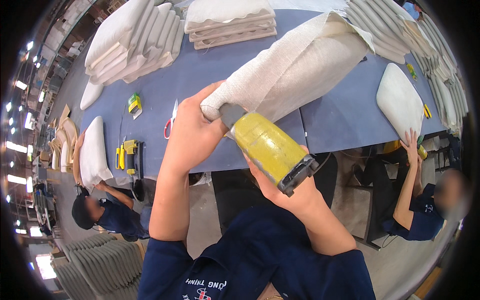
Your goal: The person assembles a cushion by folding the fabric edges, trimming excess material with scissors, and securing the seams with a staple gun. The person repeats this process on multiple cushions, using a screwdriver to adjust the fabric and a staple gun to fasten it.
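Note:
My left hand point(192, 131) grips the near corner of a cream fabric-covered pad point(312, 70), its fingers wrapped over the edge. Raised above the table, the pad is tilted, with its underside and a loose fabric edge showing. In my right hand point(295, 192) is a yellow staple gun point(265, 142), whose body hides most of my fingers. The gun's dark nose is at the pad's corner, close beside my left thumb; whether it presses on the fabric is hard to tell.
On the blue-grey table point(200, 75) lie red-handled scissors point(171, 120), a small green-yellow box point(134, 105) and another staple gun point(131, 156). Pad stacks point(230, 22) line its far side. Co-workers handle pads at left point(95, 152) and right point(398, 97).

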`<state>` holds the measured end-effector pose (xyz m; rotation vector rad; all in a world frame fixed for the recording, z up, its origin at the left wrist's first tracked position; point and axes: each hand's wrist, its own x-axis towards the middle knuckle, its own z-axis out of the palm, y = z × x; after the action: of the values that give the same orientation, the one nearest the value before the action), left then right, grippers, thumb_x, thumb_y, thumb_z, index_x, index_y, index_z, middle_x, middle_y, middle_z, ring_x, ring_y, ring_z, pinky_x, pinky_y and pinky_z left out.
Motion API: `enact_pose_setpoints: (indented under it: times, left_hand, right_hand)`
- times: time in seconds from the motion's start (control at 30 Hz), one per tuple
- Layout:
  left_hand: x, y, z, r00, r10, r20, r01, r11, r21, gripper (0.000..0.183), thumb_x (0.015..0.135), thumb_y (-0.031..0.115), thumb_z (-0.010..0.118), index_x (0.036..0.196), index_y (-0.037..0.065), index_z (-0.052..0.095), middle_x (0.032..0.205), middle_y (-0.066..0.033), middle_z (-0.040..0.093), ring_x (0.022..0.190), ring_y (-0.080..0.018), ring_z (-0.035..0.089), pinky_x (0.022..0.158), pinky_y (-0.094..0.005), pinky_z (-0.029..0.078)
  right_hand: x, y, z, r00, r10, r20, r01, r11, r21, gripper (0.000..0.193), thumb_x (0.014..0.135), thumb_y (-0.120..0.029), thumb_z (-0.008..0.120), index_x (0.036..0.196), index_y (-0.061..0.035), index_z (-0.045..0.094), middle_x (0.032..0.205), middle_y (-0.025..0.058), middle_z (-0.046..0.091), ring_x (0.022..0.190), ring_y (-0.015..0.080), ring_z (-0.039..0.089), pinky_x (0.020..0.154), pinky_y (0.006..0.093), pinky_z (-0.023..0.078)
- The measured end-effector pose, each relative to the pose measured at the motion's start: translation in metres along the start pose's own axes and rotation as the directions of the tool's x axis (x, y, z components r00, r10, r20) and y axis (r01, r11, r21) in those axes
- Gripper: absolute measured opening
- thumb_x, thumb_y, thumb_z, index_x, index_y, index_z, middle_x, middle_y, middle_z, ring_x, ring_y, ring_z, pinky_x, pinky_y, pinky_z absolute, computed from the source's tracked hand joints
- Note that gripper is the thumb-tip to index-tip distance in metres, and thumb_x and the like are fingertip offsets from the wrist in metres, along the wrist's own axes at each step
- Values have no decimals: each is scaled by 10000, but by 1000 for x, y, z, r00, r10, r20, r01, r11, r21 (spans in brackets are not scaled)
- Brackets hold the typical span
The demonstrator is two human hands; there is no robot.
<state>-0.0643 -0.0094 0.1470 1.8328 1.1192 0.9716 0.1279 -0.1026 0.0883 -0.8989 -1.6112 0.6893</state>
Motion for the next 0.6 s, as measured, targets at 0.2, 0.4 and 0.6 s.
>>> enact_pose_setpoints:
  times: [0.2, 0.4, 0.6]
  left_hand:
    - [13, -13, -7, 1000, 5, 14, -3, 994, -114, 477, 902, -3, 722, 1379, -17, 736, 1112, -64, 811, 994, -91, 689, 882, -306, 578]
    - [20, -18, -22, 999, -46, 17, 48, 986, -159, 450, 975, 132, 832, 1380, -35, 731, 1162, -65, 802, 1061, -119, 698, 951, -313, 564]
    - [27, -19, -20, 994, -110, -24, 103, 975, -196, 552, 974, 228, 883, 1409, -62, 703, 1233, -82, 785, 1132, -143, 687, 1010, -329, 544]
  right_hand:
    - [14, -6, -11, 1000, -14, 5, 15, 998, -67, 433, 818, -54, 875, 1222, 31, 745, 1024, 193, 808, 915, 349, 801, 819, 374, 616]
    - [23, -9, -43, 934, 356, -19, -338, 903, 264, 348, 989, -152, 861, 1278, 15, 764, 1055, 84, 826, 915, 175, 773, 882, 328, 605]
    - [-17, 77, -132, 698, 668, -258, -668, 737, 101, 517, 1002, -122, 756, 1492, 1, 647, 999, 64, 712, 822, 100, 627, 744, 280, 502]
